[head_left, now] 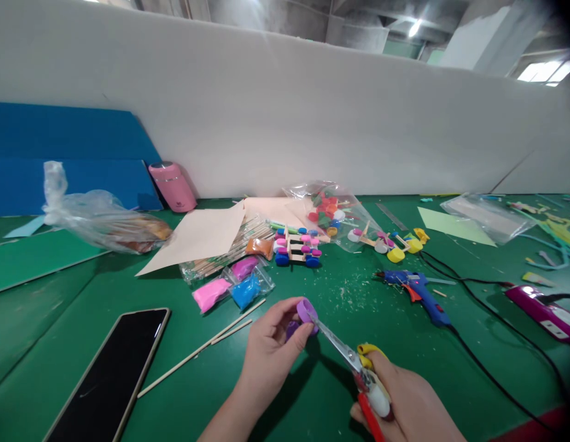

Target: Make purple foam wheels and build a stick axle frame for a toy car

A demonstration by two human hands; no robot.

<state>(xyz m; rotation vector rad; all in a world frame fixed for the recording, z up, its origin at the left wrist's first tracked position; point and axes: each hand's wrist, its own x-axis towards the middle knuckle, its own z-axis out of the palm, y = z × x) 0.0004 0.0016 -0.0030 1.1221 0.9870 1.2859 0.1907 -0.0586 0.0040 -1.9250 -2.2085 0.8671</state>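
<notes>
My left hand (pixel 271 353) is closed in a pinch on a purple bottle cap (pixel 305 310), held just above the green table. A second purple cap (pixel 292 329) shows under its fingers. My right hand (pixel 407 402) grips scissors (pixel 347 353) with yellow and red handles. The scissor blade tip touches the purple cap at its right side.
A black phone (pixel 110 377) lies at the front left beside long wooden sticks (pixel 202 347). Clay packets (pixel 230 287), a stick car with caps (pixel 298 247), a bag of caps (pixel 333 212), a blue glue gun (pixel 416 288) with its cord, paper sheets and a pink bottle (pixel 173 186) lie farther back.
</notes>
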